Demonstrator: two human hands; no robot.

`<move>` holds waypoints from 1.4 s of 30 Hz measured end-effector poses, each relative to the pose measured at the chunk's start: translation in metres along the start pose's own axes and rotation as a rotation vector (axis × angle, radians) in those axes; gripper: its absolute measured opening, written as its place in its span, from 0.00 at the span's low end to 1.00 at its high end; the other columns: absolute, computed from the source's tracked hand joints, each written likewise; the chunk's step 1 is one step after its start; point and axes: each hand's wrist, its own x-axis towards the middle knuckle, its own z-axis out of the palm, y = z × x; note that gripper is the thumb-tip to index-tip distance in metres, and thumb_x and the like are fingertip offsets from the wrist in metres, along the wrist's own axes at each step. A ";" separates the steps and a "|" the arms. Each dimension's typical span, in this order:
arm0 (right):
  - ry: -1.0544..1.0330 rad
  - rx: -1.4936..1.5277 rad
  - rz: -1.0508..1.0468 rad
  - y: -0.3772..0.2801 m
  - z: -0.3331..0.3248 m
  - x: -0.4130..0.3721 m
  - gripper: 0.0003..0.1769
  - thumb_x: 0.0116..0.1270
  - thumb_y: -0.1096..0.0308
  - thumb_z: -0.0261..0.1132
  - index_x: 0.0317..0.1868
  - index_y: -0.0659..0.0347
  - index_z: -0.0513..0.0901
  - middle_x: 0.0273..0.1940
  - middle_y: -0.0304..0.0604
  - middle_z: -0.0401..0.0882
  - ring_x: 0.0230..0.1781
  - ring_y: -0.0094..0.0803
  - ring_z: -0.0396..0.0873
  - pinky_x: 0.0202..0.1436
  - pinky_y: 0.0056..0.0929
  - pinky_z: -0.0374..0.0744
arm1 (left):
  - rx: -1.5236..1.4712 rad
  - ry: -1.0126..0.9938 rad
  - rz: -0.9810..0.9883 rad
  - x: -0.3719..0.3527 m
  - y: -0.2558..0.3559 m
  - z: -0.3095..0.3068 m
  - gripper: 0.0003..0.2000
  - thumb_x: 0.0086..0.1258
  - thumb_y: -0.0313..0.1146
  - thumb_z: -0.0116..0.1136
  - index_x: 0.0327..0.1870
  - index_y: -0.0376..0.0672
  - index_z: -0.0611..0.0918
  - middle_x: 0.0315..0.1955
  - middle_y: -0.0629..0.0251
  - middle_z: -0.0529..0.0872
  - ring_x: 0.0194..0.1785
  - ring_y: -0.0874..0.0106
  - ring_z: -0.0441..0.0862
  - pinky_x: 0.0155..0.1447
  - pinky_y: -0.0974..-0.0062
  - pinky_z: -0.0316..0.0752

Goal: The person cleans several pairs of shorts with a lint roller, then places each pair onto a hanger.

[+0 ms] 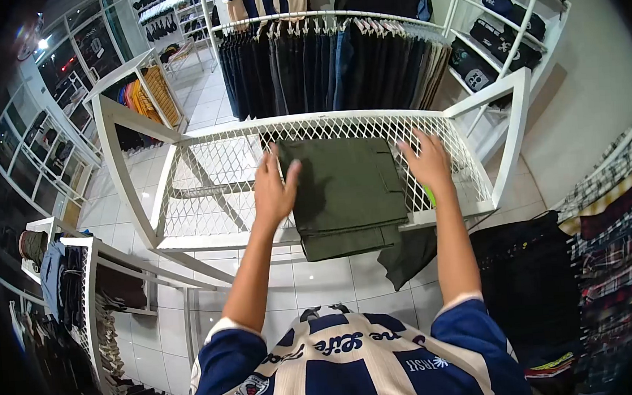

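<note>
A folded pair of olive-green trousers lies on the white mesh rack, with its lower folds hanging over the front rail. At its left edge is my left hand, palm turned inward and fingers apart. My right hand hovers by the right edge, fingers spread and holding nothing. A loose dark green piece of cloth droops below the front rail, close to my right forearm. Something bright green shows beside my right wrist.
Behind the rack, a rail of hanging jeans and trousers spans the middle. Shelves with folded black items stand at back right. Plaid shirts and dark trousers are at right. Another white rack with clothes stands at left.
</note>
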 end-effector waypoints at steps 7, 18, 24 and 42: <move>-0.031 -0.200 0.036 0.061 0.022 -0.099 0.31 0.77 0.54 0.62 0.77 0.51 0.71 0.66 0.62 0.69 0.65 0.60 0.72 0.67 0.58 0.70 | 0.111 -0.360 0.216 -0.070 0.012 -0.030 0.26 0.80 0.44 0.54 0.74 0.44 0.74 0.78 0.52 0.67 0.83 0.49 0.55 0.83 0.46 0.52; -0.132 0.133 -0.594 -0.096 0.062 -0.108 0.34 0.69 0.61 0.69 0.75 0.54 0.75 0.59 0.56 0.75 0.57 0.51 0.74 0.61 0.48 0.73 | 0.289 -0.285 0.235 -0.081 0.010 -0.021 0.33 0.75 0.42 0.46 0.78 0.33 0.66 0.78 0.49 0.66 0.79 0.49 0.63 0.81 0.43 0.55; 0.220 -0.056 -0.222 -0.050 0.062 -0.014 0.32 0.64 0.65 0.74 0.70 0.58 0.78 0.53 0.55 0.79 0.56 0.52 0.77 0.62 0.49 0.74 | 0.260 -0.257 0.217 -0.078 0.014 -0.017 0.33 0.72 0.43 0.47 0.76 0.33 0.69 0.76 0.50 0.68 0.78 0.49 0.64 0.81 0.45 0.55; -0.099 0.286 -0.642 -0.131 0.108 -0.060 0.27 0.66 0.62 0.72 0.65 0.54 0.84 0.54 0.57 0.78 0.54 0.54 0.76 0.61 0.48 0.75 | 0.293 -0.261 0.206 -0.077 0.013 -0.018 0.34 0.70 0.44 0.48 0.77 0.36 0.68 0.76 0.52 0.69 0.78 0.46 0.63 0.81 0.39 0.51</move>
